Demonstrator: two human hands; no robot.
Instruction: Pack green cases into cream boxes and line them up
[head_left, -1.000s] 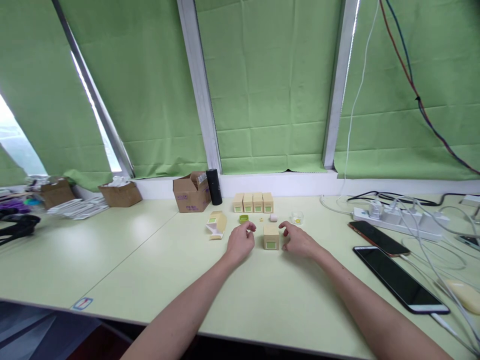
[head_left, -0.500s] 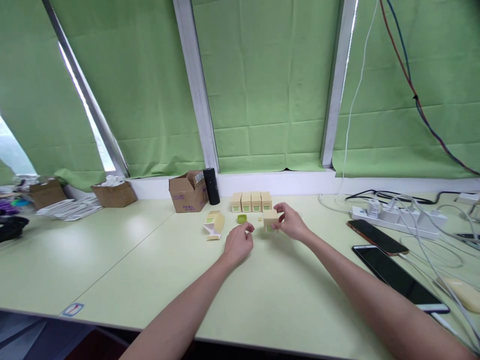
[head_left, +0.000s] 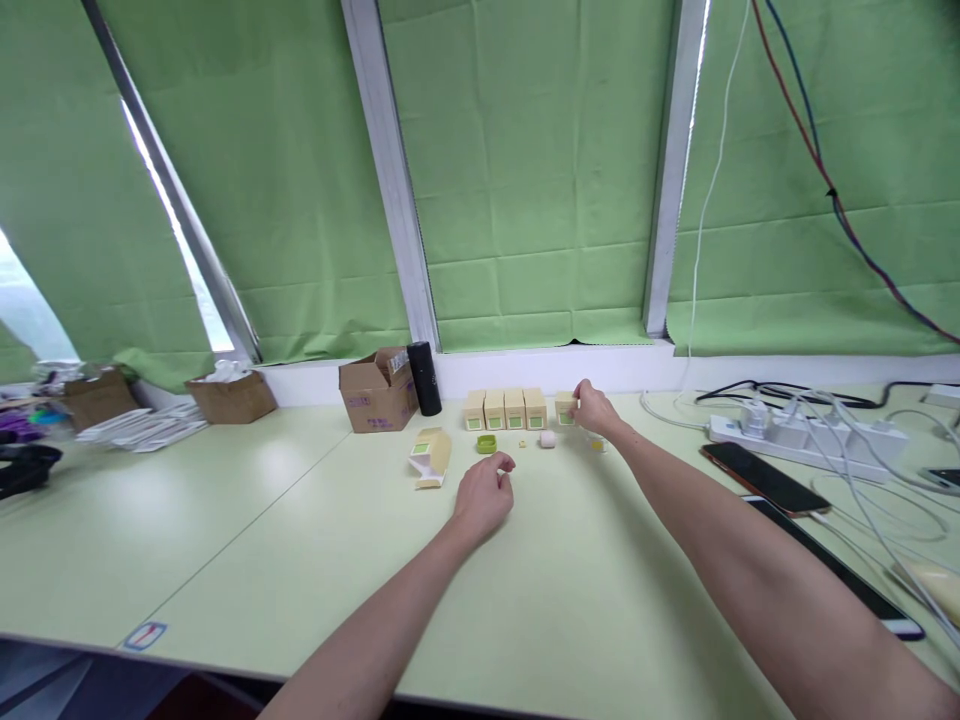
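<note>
My right hand (head_left: 596,408) is closed on a small cream box (head_left: 565,408), just right of a row of several matching boxes (head_left: 504,410). Beneath that wrist, a small clear and yellow item (head_left: 598,444) is partly covered. Resting on the table with fingers loosely curled and apart, my left hand (head_left: 484,492) holds nothing. Just beyond it sits a green case (head_left: 487,444). To that case's right are a tiny yellow piece (head_left: 523,443) and a small white item (head_left: 547,439). An opened cream box (head_left: 430,458) lies on its side to the left.
A cardboard carton (head_left: 377,392) and a black cylinder (head_left: 424,379) stand at the back. On the right are a power strip (head_left: 802,445) with tangled cables, and two phones, one dark (head_left: 765,477) and one white-edged (head_left: 840,570). Papers (head_left: 142,426) lie far left.
My right hand has carried the cream box back and right, beside the row. The white item and the clear and yellow item now show. My left hand has barely moved.
</note>
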